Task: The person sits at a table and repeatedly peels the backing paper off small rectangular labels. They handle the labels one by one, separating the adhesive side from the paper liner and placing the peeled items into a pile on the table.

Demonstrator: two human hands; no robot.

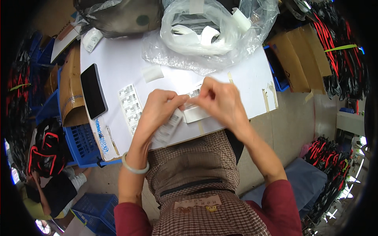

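Observation:
Both hands meet over the white table near its front edge. My left hand (160, 106) is closed in a pinch, and a blurred strip of barcode labels (168, 128) hangs below it. My right hand (222, 102) is closed too, its thumb and fingertips at a small white barcode label (194, 93) between the hands. Beneath the fingers lies a blank white piece (195, 115), partly hidden by my right hand. Left of my left hand, a sheet of barcode labels (131, 106) lies flat on the table.
A black phone (93, 91) lies at the table's left. Clear plastic bags with white label rolls (208, 35) and a dark bag (122, 17) stand at the back. Cardboard boxes (297, 59) and blue crates (80, 139) flank the table. Another person (55, 192) is at lower left.

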